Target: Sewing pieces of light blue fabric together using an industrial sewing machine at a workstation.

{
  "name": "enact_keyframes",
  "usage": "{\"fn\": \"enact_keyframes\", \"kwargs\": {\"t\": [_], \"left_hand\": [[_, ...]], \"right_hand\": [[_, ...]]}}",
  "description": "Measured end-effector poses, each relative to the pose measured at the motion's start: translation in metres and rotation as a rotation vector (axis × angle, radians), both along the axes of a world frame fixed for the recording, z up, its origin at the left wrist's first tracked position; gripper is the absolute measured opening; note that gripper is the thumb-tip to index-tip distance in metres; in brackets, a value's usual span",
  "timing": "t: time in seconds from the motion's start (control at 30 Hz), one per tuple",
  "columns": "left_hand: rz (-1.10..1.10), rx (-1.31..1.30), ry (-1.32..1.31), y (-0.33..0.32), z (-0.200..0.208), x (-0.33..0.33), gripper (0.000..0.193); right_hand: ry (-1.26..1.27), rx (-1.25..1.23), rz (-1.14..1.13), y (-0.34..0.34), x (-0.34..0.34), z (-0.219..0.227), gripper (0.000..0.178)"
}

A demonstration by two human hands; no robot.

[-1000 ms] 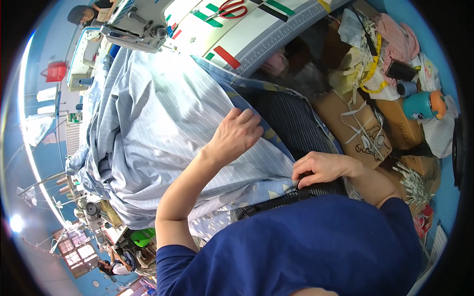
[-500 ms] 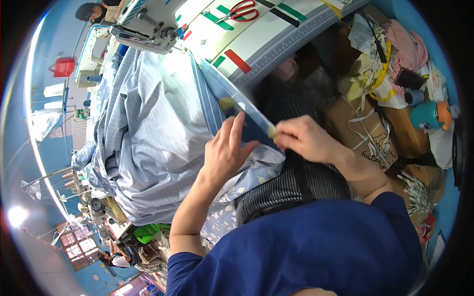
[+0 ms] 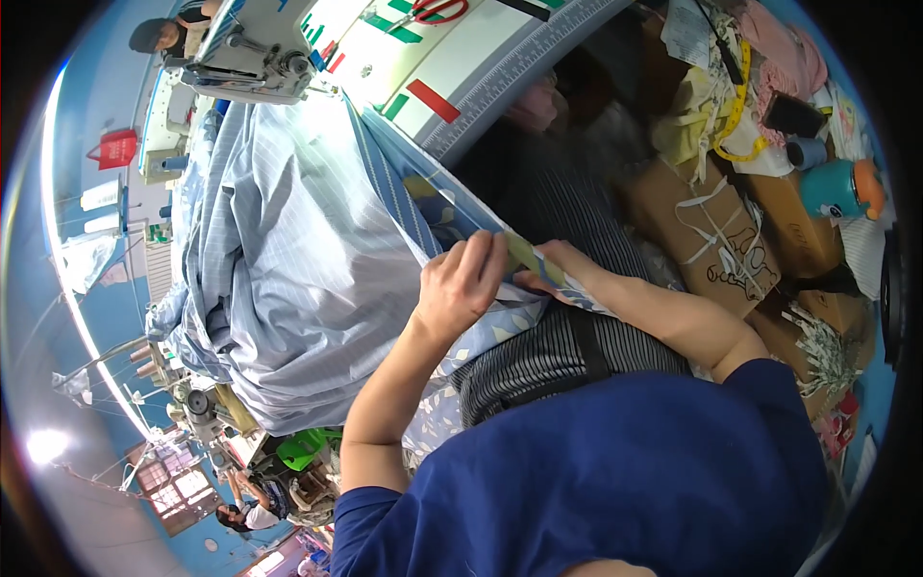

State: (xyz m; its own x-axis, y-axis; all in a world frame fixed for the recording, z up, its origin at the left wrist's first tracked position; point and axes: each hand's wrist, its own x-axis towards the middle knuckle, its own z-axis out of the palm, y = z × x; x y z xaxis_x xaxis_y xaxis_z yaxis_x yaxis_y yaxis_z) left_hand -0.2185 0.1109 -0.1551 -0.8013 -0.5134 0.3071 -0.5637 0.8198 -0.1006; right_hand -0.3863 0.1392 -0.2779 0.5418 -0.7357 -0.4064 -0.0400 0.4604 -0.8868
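A large piece of pale blue striped fabric (image 3: 298,202) spills from the sewing machine (image 3: 260,62) toward my lap. One long folded edge of it runs taut from the machine's needle area to my hands. My left hand (image 3: 464,286) is closed, its bent fingers pinching this edge. Just right of it, my right hand (image 3: 562,267) grips the same edge, its fingers partly hidden by the cloth. A leaf-printed side of the fabric (image 3: 495,337) shows below my left hand and lies over my striped black clothing (image 3: 524,361).
Red-handled scissors (image 3: 437,10) and coloured tape strips lie on the white machine table (image 3: 380,67), edged by a grey ruler strip (image 3: 519,77). At right are a cardboard box (image 3: 707,236), a yellow tape measure (image 3: 735,125), a phone (image 3: 794,113) and a teal bottle (image 3: 832,189). Other people sit farther off.
My left hand has gone from spread fingers to a pinch on the edge. My right hand has shifted slightly, and a strip of the leaf print now turns up over it.
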Motion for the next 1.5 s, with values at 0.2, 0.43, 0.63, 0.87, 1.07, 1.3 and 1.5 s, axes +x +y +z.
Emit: {"fn": "enact_keyframes", "kwargs": {"t": [0.2, 0.43, 0.63, 0.87, 1.07, 1.3, 1.5], "left_hand": [[-0.102, 0.122, -0.084, 0.012, 0.014, -0.005, 0.031], [-0.228, 0.125, -0.109, 0.025, 0.036, -0.010, 0.030], [-0.401, 0.079, -0.109, 0.027, 0.047, -0.016, 0.027], [-0.412, 0.369, -0.112, 0.024, 0.058, -0.023, 0.018], [-0.479, 0.561, -0.161, 0.015, 0.061, -0.024, 0.011], [-0.499, 0.474, -0.082, 0.013, 0.053, -0.023, 0.012], [-0.482, 0.476, -0.108, 0.016, 0.048, -0.008, 0.009]], "right_hand": [[-0.146, -0.021, 0.034, 0.020, -0.034, 0.052, 0.018], [-0.103, -0.143, 0.150, 0.036, -0.052, 0.081, 0.018], [-0.309, -0.256, 0.093, 0.049, -0.053, 0.079, 0.015], [-0.167, -0.531, 0.142, 0.047, -0.060, 0.087, 0.011], [-0.119, -0.733, 0.174, 0.037, -0.061, 0.100, 0.011], [0.043, -1.521, -0.206, -0.030, -0.041, 0.093, 0.009], [0.039, -1.811, -0.141, -0.043, -0.026, 0.082, 0.011]]}}
